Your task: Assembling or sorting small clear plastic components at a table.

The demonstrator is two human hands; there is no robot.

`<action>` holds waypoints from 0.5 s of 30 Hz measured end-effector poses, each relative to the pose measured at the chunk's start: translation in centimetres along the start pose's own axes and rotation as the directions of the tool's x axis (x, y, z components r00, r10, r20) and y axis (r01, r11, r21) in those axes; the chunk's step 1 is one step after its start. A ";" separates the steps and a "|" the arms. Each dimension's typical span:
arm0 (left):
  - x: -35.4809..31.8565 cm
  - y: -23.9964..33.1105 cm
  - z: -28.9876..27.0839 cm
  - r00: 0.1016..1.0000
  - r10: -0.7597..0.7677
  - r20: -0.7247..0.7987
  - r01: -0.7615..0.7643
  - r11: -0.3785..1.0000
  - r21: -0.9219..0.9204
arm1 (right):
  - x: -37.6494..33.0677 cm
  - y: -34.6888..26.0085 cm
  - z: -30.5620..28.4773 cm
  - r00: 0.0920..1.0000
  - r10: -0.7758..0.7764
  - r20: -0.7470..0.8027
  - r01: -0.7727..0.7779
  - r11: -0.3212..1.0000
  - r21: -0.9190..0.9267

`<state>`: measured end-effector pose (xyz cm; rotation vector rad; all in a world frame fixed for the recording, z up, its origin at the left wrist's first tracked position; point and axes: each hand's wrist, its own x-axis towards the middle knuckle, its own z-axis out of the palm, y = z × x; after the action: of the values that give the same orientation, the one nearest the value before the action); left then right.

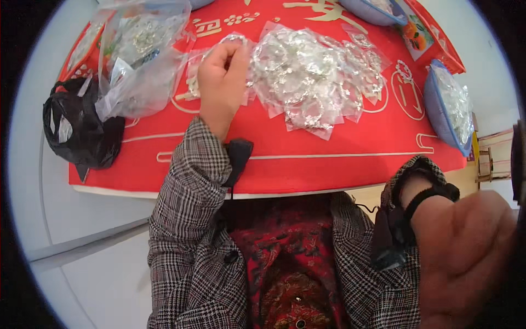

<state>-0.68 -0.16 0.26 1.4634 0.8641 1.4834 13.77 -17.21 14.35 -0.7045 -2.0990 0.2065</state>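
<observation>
My left hand [223,77] is over the table, its fingers curled into a pinch at the left side of a heap of small clear plastic bags [307,71]. Silvery, shiny trinkets fill these bags. One such bag shows just beyond the fingertips, but what the fingers grip is hidden. My right hand [466,241] is raised close to the camera at the lower right, apart from the heap. It looks large and blurred, and its fingers cannot be made out clearly.
A red cloth with pale patterns covers the table [307,172]. At its left stand a black plastic bag [82,129], a large clear bag [145,82] and an orange-red basket [82,52]. Blue basins [435,107] and another red basket [438,41] line the right side.
</observation>
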 end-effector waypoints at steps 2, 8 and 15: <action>-0.1 -0.2 -0.1 1.000 -0.009 0.019 0.009 1.000 -0.002 | 0.2 0.4 0.5 1.000 -0.014 -0.003 0.014 1.000 0.006; -0.3 -0.2 -0.6 0.999 0.028 0.029 -0.028 1.000 -0.012 | 0.4 0.8 1.3 0.997 -0.073 -0.032 0.072 0.997 -0.012; -0.1 -0.9 -0.4 0.998 0.024 0.049 -0.024 1.000 0.016 | -1.0 1.1 1.0 0.991 -0.097 -0.090 0.092 0.994 -0.055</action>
<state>-0.96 0.11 -0.61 1.5210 0.8334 1.4548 13.82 -16.70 12.62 -0.6307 -2.0495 0.0674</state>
